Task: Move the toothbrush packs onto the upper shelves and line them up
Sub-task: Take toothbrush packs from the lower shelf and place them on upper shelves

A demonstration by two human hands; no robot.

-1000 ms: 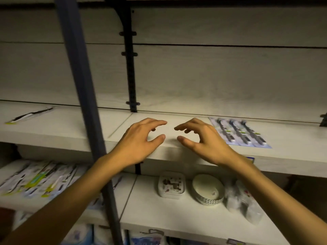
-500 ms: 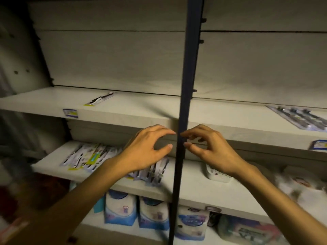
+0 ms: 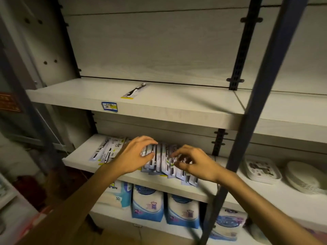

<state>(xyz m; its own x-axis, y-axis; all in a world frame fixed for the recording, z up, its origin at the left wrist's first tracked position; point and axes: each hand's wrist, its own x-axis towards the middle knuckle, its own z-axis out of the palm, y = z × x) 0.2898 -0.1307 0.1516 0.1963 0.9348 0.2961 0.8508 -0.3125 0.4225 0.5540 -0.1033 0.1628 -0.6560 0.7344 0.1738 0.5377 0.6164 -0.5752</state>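
Several toothbrush packs lie in a loose overlapping row on the lower shelf. More packs sit at its left end. My left hand hovers over the row with fingers loosely curled and holds nothing. My right hand is just above the packs on the right, its fingertips bent down toward them; whether they touch is unclear. One single toothbrush pack lies alone on the upper shelf.
A dark metal upright crosses in front of the shelves on the right. Plates and a square dish sit right of the packs. Blue and white bags fill the bottom shelf. A price label sticks on the upper shelf's edge.
The view swung left and down. Both hands dropped from the upper shelf's front edge to the row of packs on the lower shelf.
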